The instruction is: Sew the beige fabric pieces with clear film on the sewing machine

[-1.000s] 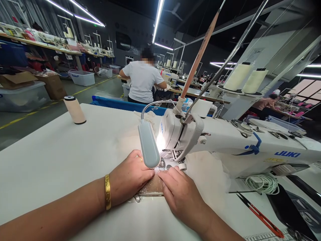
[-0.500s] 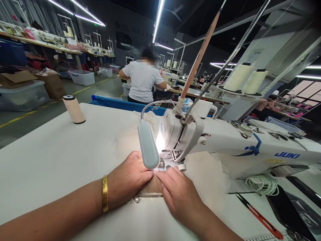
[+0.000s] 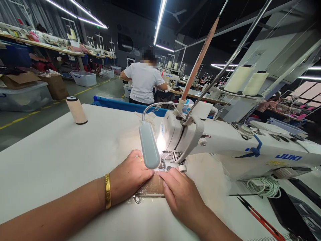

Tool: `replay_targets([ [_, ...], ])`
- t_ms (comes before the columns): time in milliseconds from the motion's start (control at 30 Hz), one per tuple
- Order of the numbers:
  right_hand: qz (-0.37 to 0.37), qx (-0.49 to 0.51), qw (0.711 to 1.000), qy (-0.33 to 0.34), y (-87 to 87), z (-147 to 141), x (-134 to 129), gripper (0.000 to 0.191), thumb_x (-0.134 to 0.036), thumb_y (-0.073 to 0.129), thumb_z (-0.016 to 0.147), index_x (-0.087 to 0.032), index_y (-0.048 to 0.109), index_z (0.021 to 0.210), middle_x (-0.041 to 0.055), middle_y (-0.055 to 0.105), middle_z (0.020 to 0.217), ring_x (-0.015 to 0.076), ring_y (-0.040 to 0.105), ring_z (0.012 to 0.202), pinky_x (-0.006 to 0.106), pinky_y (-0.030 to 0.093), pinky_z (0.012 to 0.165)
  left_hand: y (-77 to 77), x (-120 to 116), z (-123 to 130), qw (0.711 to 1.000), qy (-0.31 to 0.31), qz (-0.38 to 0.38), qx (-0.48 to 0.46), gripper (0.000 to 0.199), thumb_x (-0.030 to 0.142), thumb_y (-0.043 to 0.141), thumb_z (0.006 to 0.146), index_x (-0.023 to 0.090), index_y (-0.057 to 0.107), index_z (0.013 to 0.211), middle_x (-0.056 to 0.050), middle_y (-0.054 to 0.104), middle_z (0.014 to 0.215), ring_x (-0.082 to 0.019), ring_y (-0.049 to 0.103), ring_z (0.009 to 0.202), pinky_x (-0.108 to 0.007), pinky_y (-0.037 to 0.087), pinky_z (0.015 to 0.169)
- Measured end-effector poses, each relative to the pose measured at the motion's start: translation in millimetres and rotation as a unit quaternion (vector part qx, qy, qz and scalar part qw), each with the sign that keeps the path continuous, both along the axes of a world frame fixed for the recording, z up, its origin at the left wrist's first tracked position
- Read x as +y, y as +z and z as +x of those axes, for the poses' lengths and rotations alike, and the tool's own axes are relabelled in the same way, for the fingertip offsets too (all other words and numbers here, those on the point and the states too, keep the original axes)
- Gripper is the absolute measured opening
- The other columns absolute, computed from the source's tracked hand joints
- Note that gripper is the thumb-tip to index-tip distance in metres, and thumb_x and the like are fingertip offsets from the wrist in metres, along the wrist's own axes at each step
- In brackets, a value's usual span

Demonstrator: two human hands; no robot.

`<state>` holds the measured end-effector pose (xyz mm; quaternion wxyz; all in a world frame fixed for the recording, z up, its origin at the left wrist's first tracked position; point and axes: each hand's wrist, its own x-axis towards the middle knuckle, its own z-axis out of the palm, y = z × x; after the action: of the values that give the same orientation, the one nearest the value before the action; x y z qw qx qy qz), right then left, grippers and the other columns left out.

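Observation:
My left hand (image 3: pixel 131 175), with a gold bangle at the wrist, lies just left of the sewing machine's (image 3: pixel 175 134) needle area. Its thumb and fingers are closed on pale sheer fabric (image 3: pixel 210 177), which spreads over the table on both sides of the machine. On the right of the needle area, my right hand (image 3: pixel 182 190) presses its closed fingertips onto the same fabric. Both sets of fingertips nearly meet above a brown, tape-covered patch (image 3: pixel 151 185) of the machine bed. A grey lamp head (image 3: pixel 149 147) hides the needle and part of the fabric.
A peach thread cone (image 3: pixel 76 110) stands at the table's far left. Red-handled thread snips (image 3: pixel 262 219), a coil of pale cord (image 3: pixel 264 186) and a black phone-like object (image 3: pixel 288 214) lie at right. A person in white (image 3: pixel 144 82) sits ahead at another machine.
The view has shifted slightly, moving the scene a little to the right. Both hands keep nearly the same place and hold on the fabric beside the needle area.

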<state>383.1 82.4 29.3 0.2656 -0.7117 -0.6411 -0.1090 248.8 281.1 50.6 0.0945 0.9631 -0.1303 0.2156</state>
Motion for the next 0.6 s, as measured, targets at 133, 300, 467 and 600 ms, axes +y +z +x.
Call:
replay_targets([
  [133, 0.009, -0.001, 1.0, -0.023, 1.7, 4, -2, 0.032, -0.009, 0.044, 0.1, -0.021, 0.067, 0.118, 0.0038, 0.065, 0.083, 0.0213, 0.056, 0.066, 0.033, 0.047, 0.06, 0.7, 2, 4, 1.0, 0.009, 0.003, 0.009, 0.027, 0.004, 0.049, 0.1, 0.021, 0.069, 0.094, -0.004, 0.075, 0.094, -0.021, 0.067, 0.087, -0.038, 0.047, 0.085],
  [300, 0.019, 0.013, 0.998, -0.052, 9.4, 9, 0, 0.033, -0.013, 0.043, 0.102, -0.018, 0.065, 0.126, 0.006, 0.07, 0.09, 0.0234, 0.066, 0.078, 0.034, 0.054, 0.065, -2.2, 6, 10, 1.0, 0.028, 0.004, -0.004, 0.028, 0.005, 0.048, 0.1, 0.022, 0.07, 0.095, -0.004, 0.075, 0.092, -0.022, 0.067, 0.089, -0.039, 0.047, 0.087],
  [467, 0.016, 0.023, 0.998, -0.053, 14.4, 9, -1, 0.031, -0.016, 0.042, 0.104, -0.018, 0.065, 0.125, 0.0054, 0.069, 0.087, 0.0226, 0.065, 0.074, 0.033, 0.054, 0.062, -4.3, 5, 10, 0.999, 0.044, 0.003, -0.006, 0.028, 0.008, 0.047, 0.103, 0.022, 0.071, 0.098, -0.004, 0.076, 0.096, -0.023, 0.069, 0.094, -0.038, 0.048, 0.087],
  [600, 0.032, 0.03, 0.999, -0.029, 13.6, 8, -3, 0.029, -0.016, 0.044, 0.105, -0.019, 0.063, 0.126, 0.0035, 0.068, 0.084, 0.0212, 0.063, 0.071, 0.032, 0.051, 0.059, -6.8, 6, 10, 0.998, 0.058, 0.01, -0.005, 0.024, 0.012, 0.049, 0.103, 0.022, 0.07, 0.103, -0.006, 0.076, 0.105, -0.024, 0.069, 0.1, -0.04, 0.049, 0.091],
])
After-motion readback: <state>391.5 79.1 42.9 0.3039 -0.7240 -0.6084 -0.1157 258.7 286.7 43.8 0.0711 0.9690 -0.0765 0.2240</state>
